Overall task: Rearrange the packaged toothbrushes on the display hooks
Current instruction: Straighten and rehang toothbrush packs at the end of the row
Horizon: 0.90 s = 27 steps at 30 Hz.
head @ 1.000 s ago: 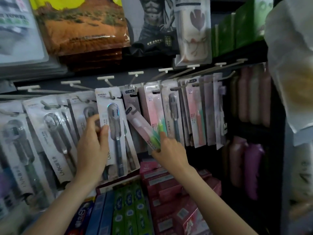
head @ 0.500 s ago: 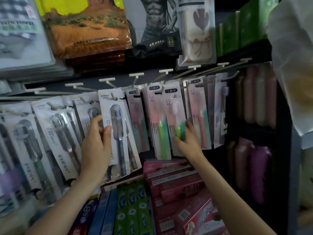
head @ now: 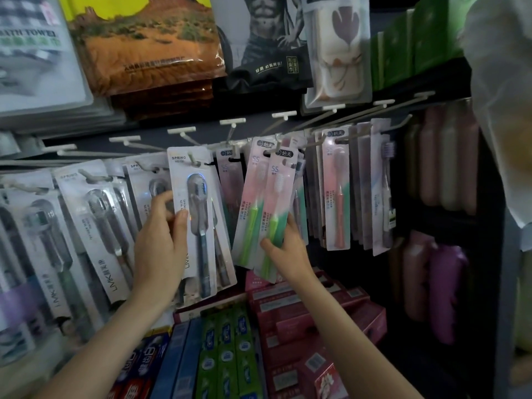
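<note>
Landmark: the white SPRING pack [head: 198, 226], hanging front on its hook, mid rack.

Left of it: grey toothbrush packs [head: 92, 226] fanned out on their hooks, tilted, not squared up. Looks untouched, so I judge that side is left to do.

My left hand [head: 161, 249] sits at the SPRING pack's left edge, thumb on its front, fingers curled behind the edge, gripping it and holding it steady.

Just right of it: two pink-and-green packs [head: 264, 214] hang on neighbouring hooks, bottoms swung toward the SPRING pack, slanted. My right hand [head: 288, 251] holds the nearer one by its lower end, thumb in front, fingers wrapped behind. Top hole seems on the hook, cannot tell for sure.

Further right: pink packs [head: 336, 197] hang straight, that row looks settled.

Below the SPRING pack: toothpaste boxes [head: 227, 355] stacked.

Progress judgement: roughly midway; the slanted pair needs straightening, then the left rows.
</note>
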Available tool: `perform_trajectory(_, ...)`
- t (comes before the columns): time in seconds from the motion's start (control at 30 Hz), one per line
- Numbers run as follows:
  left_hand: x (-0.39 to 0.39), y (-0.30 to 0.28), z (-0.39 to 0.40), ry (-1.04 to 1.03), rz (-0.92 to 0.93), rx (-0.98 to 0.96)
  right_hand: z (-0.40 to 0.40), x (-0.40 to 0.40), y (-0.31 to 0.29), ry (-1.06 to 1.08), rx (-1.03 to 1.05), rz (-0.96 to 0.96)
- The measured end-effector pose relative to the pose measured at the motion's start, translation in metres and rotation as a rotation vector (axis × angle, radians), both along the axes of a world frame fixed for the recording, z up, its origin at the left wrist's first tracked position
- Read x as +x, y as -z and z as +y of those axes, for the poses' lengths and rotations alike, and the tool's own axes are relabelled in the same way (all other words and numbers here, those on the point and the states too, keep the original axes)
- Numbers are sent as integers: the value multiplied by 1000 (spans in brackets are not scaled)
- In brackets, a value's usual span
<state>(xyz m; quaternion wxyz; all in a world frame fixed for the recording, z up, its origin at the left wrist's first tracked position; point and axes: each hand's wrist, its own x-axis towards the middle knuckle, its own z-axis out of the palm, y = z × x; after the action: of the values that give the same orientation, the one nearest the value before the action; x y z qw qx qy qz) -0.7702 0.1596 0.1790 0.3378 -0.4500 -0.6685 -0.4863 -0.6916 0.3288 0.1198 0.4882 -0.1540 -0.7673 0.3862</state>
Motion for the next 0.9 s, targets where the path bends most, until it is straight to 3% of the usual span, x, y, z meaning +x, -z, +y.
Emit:
perform_trajectory(0.2, -1, 2, 2, 3, -19, 17, 15, 26, 3, 244, -39, 29)
perform_trajectory(0.27, -1, 2, 3, 8, -25, 21, 16, 44, 0, 326, -60, 159)
perform_trajectory(0.37, -1, 3, 5, 17, -45, 35, 16, 62, -2, 254, -107, 409)
perform_trajectory(0.43, -2, 4, 7, 20, -52, 40, 15, 68, 0, 251, 21, 352)
perform_trajectory(0.53, -2, 4, 7, 35, -60, 47, 17, 69, 3, 216, 330, 64)
perform_trajectory(0.67, -4, 3, 4, 44, -47, 42, 19, 62, -12, 186, 479, -160)
perform_trajectory(0.9, -8, 5, 6, 42, -31, 42, 7, 53, -42, 112, 175, 50)
